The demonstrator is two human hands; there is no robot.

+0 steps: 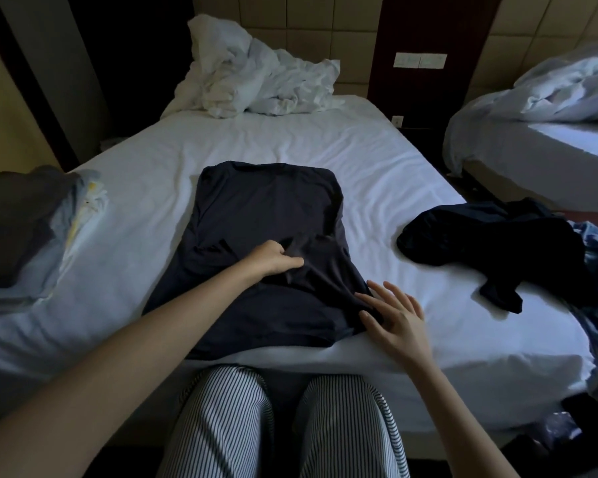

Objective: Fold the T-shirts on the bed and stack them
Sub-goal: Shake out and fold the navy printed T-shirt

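Navy T-shirt [266, 201], folded lengthwise, lies in the middle of the bed [359, 150], reaching its near edge. The left hand [277, 258] pinches cloth at the shirt's centre; the right hand [394, 315], fingers spread, touches its near right corner. A folded stack [25, 229] sits at the bed's left side, a crumpled dark garment [491, 236] at its right.

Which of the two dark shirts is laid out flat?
The middle shirt, spread flat, with the left hand pinching it. The other dark shirt lies crumpled on the right.
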